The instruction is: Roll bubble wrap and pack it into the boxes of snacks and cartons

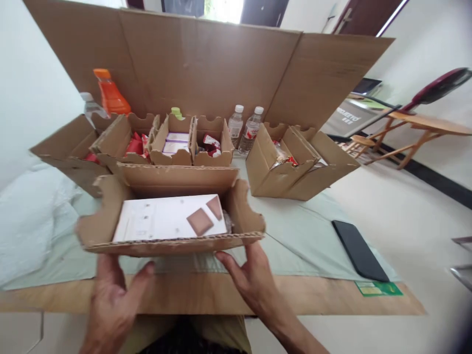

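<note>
An open-topped cardboard box [169, 245] is in front of me, its long side toward me. Inside it lies a white carton [158, 216] with brown squares printed at one end, and part of something greyish shows beside the carton. My left hand [114, 295] grips the box's lower left part, thumb toward the near side and fingertips hidden beneath. At the lower right, my right hand [254, 280] holds the same box, its thumb near the bottom edge and the other fingers partly hidden behind it.
Behind stand several cardboard bins [213, 158] with packets and cartons, water bottles [252, 130], an orange bottle [112, 96] and a tall cardboard panel [210, 64]. A black phone-like slab [359, 250] and a green card [379, 288] lie right. Clear plastic wrap [33, 221] lies left.
</note>
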`<state>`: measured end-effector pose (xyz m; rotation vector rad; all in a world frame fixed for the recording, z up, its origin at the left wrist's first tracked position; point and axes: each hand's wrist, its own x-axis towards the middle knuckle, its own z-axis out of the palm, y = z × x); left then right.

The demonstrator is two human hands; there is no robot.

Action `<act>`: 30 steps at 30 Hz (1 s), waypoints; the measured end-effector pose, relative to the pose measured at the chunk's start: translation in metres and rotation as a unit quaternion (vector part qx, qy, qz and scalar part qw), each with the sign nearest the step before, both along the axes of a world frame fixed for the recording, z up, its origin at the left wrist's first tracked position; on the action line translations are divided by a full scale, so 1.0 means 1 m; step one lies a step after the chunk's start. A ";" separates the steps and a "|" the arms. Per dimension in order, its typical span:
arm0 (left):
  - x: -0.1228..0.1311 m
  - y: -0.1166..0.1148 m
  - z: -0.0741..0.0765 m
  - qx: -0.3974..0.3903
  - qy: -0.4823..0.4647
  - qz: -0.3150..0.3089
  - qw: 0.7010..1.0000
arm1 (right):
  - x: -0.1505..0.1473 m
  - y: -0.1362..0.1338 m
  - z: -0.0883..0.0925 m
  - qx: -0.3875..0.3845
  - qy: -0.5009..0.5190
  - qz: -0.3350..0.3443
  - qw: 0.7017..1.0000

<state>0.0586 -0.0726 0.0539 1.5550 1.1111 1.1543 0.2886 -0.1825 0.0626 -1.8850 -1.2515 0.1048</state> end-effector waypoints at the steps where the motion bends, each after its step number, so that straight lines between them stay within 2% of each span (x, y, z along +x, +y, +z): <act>1: 0.004 -0.005 -0.002 -0.011 0.013 -0.006 1.000 | 0.005 -0.005 -0.002 0.006 -0.011 -0.022 1.000; 3: 0.014 -0.020 -0.014 -0.038 0.034 -0.049 0.998 | 0.021 -0.030 -0.012 -0.021 -0.047 -0.090 0.995; 5: 0.021 -0.034 -0.029 -0.041 0.035 -0.104 0.993 | 0.036 -0.061 -0.029 -0.063 -0.098 -0.131 0.985; 8: 0.018 -0.035 -0.042 -0.035 0.029 -0.131 0.990 | 0.039 -0.088 -0.052 -0.087 -0.129 -0.132 0.979; 11: 0.009 -0.018 -0.042 -0.043 0.029 -0.110 0.993 | 0.024 -0.082 -0.065 -0.065 -0.119 -0.109 0.985; 15: 0.005 -0.005 -0.035 -0.072 0.025 -0.111 0.991 | 0.016 -0.071 -0.069 -0.048 -0.107 -0.110 0.987; 19: 0.009 -0.014 -0.031 -0.100 0.012 -0.062 0.993 | 0.023 -0.078 -0.076 -0.049 -0.119 -0.101 0.987; 22: 0.010 -0.025 -0.029 -0.130 0.070 -0.024 0.989 | 0.023 -0.083 -0.090 -0.036 -0.117 -0.069 0.990; 25: 0.012 -0.030 -0.027 -0.130 0.115 -0.014 0.985 | 0.014 -0.086 -0.104 -0.021 -0.107 -0.047 0.993; 27: 0.020 -0.027 -0.028 -0.114 0.109 -0.019 0.987 | 0.008 -0.090 -0.109 -0.035 -0.092 -0.073 0.992; 30: 0.046 -0.015 -0.029 -0.098 0.083 -0.079 0.989 | 0.006 -0.099 -0.108 -0.069 -0.074 -0.181 0.978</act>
